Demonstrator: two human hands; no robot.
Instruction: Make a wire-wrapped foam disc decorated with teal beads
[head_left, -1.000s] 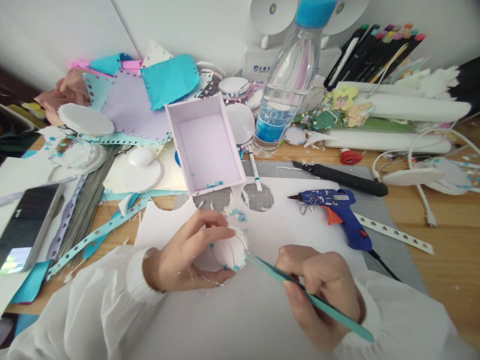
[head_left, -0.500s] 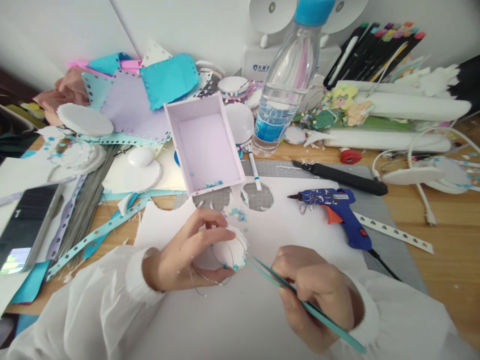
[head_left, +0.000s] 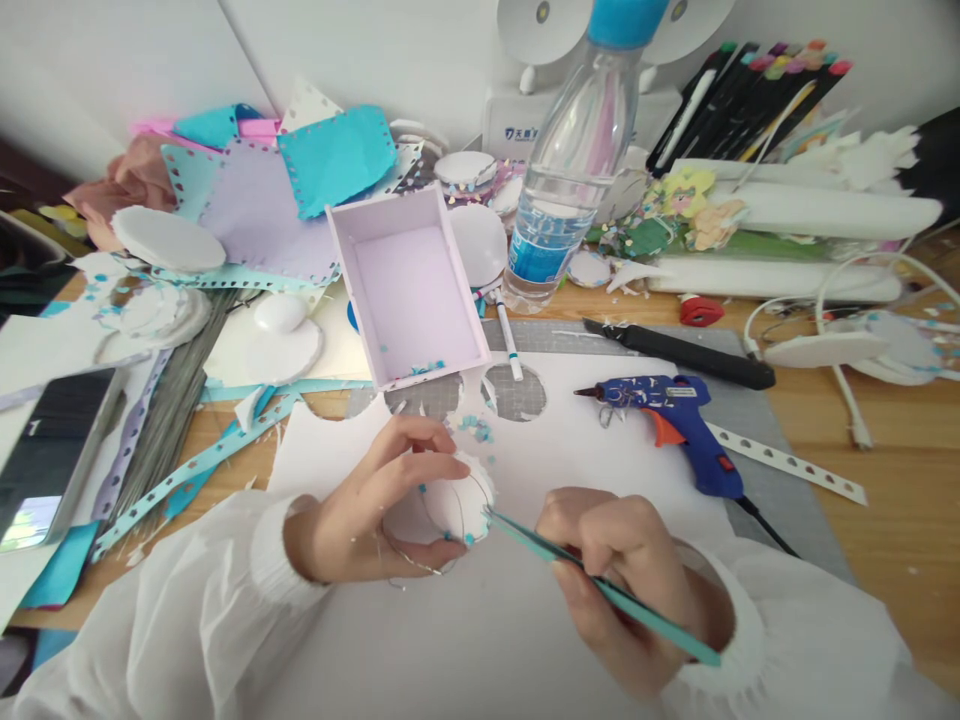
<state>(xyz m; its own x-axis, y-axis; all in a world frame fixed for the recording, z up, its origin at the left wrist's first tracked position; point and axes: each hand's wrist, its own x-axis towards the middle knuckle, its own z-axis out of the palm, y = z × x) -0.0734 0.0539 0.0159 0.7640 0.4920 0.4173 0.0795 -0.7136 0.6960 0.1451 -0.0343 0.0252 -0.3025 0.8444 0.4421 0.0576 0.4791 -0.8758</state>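
My left hand (head_left: 386, 505) is closed around a small round white disc (head_left: 442, 503), gripping it between thumb and fingers. Tiny blue pieces dot the disc's edge, and a thin wire loops across and below it. My right hand (head_left: 622, 580) holds teal tweezers (head_left: 652, 627) with their tips at the disc's right edge. Whether the tips pinch anything is too small to tell. Just beyond the disc, a little heap of blue and pale paper bits (head_left: 477, 430) lies on the white sheet (head_left: 555, 440).
A lilac open box (head_left: 412, 290) stands beyond my left hand, beside a water bottle (head_left: 555, 200). To the right lie a blue glue gun (head_left: 667, 410) and a black craft knife (head_left: 682, 352). A phone (head_left: 56, 450) is at far left. Markers (head_left: 750, 100) stand at the back right.
The tweezers have moved slightly left, and their tips have come to the disc's edge. Their two arms look closer together. My left hand keeps its hold on the disc.
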